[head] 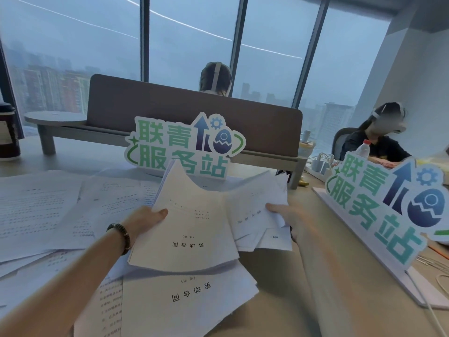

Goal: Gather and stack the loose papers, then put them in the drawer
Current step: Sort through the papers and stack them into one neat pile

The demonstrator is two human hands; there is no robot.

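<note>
**Risk: loose bundles slipping or creasing before they're squared**

Left hand point(145, 221) grips a thick bundle of papers point(192, 229) at its left edge, thumb on top, fingers underneath. Right hand point(289, 215) grips a second, messier bundle point(257, 215) at its right edge, thumb on top too. Both bundles are held off the tabletop point(279, 276) and overlap in the middle. More loose sheets point(48, 210) are spread over the left of the tabletop, and another stack point(189, 297) lies right below the held ones. No drawer in view.

What could go wrong, as I read it:
- Each grip is at one edge only. The far corner of the left bundle curls up and the free ends sag, so inner sheets could slide out and fan back onto the tabletop.
- The right bundle's sheets are skewed, corners poking out. Pushing the two together without tapping the edges square will likely fold or crease those corners.
- The standing sign point(184, 144) is just behind the papers and a second sign point(379, 203) is near the right hand. A wide sweep could knock either over.
- Plenty still ungathered on the left, and adding to an unsquared pile makes a slip more likely.
</note>
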